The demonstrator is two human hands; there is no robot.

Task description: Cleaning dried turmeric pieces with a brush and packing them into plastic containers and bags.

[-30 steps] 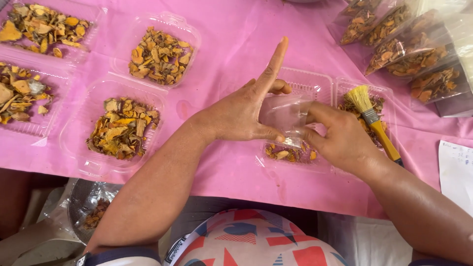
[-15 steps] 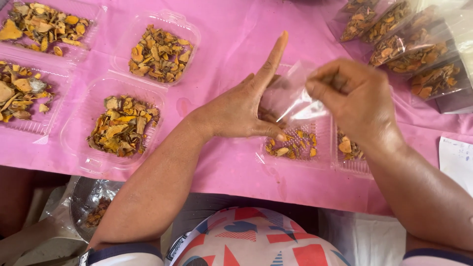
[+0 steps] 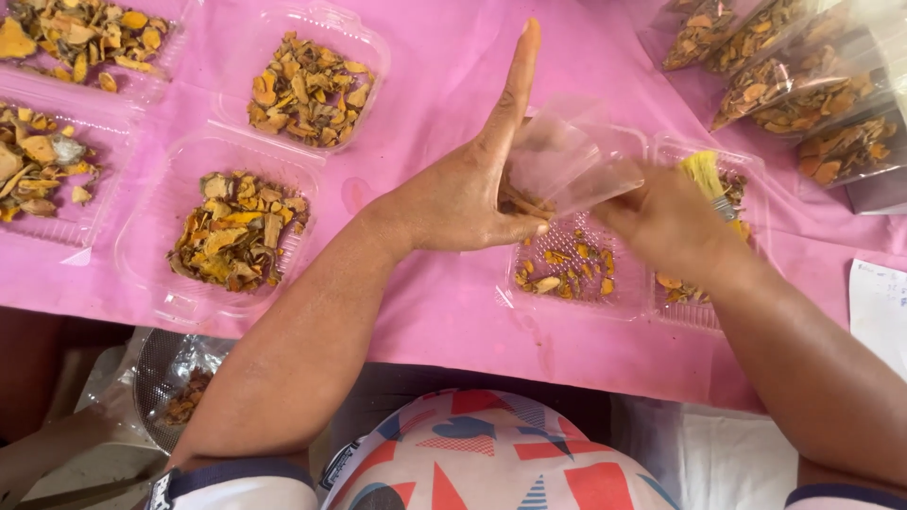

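Observation:
My left hand (image 3: 472, 184) is held edge-on over the pink cloth, index finger pointing straight up, thumb and lower fingers pinching the mouth of a small clear plastic bag (image 3: 567, 165) with some orange dried pieces inside. My right hand (image 3: 666, 222) is blurred and grips the bag's other side. Under both hands lies a clear plastic tray (image 3: 572, 264) with a few yellow-orange dried pieces. A small yellow-bristled brush (image 3: 709, 179) pokes out behind my right hand, over a second clear tray (image 3: 727, 170).
Several clear trays of dried orange-yellow slices (image 3: 236, 231) (image 3: 307, 85) (image 3: 42, 165) sit on the pink cloth (image 3: 425, 312) to the left. Filled clear bags (image 3: 803, 94) lie at the top right. A white paper (image 3: 879, 302) is at the right edge; a metal sieve (image 3: 175, 382) sits below the table.
My right hand dropped from above the tray to the bag's lower right side. The brush shows again behind it. The left hand stays put, finger up.

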